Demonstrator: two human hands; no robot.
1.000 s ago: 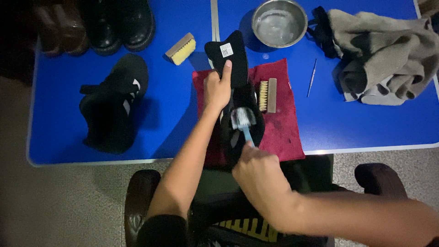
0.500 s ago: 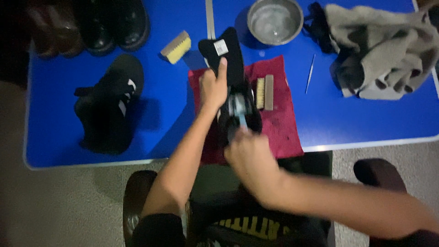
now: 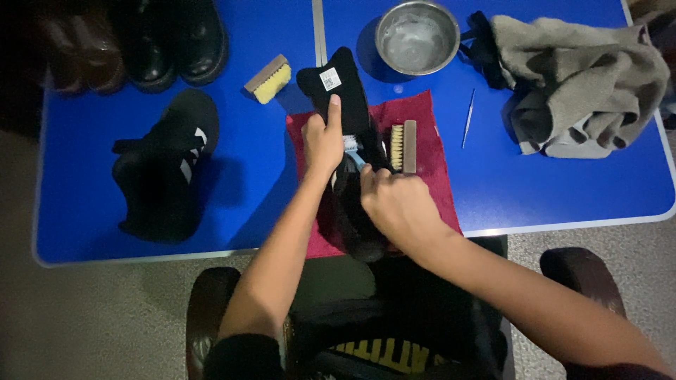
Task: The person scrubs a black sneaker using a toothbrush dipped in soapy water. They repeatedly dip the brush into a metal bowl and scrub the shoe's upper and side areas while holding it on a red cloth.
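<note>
At centre frame, a seated person's left hand (image 3: 322,141) presses flat on a black sneaker (image 3: 350,151) lying across a red cloth (image 3: 429,119), fingers spread and thumb pointing up toward the shoe's pulled-out tongue, pinning it rather than gripping. The right hand (image 3: 393,204) is clenched around the blue handle of a small brush (image 3: 352,149), whose pale bristles now sit higher on the shoe, just beside the left thumb — a second ago the brush head worked lower, nearer the heel end at the table's edge, so the scrubbing stroke has travelled up the shoe. A wooden brush (image 3: 403,146) lies on the cloth just right of the shoe. Left of centre rests the second black sneaker (image 3: 165,165) with white stripes on the blue table (image 3: 563,190); a yellow-bristled brush (image 3: 268,78) sits above it, dark boots (image 3: 176,39) at upper left. A steel bowl (image 3: 417,35), a thin metal pick (image 3: 469,117) and a crumpled grey towel (image 3: 577,84) occupy the upper right.
</note>
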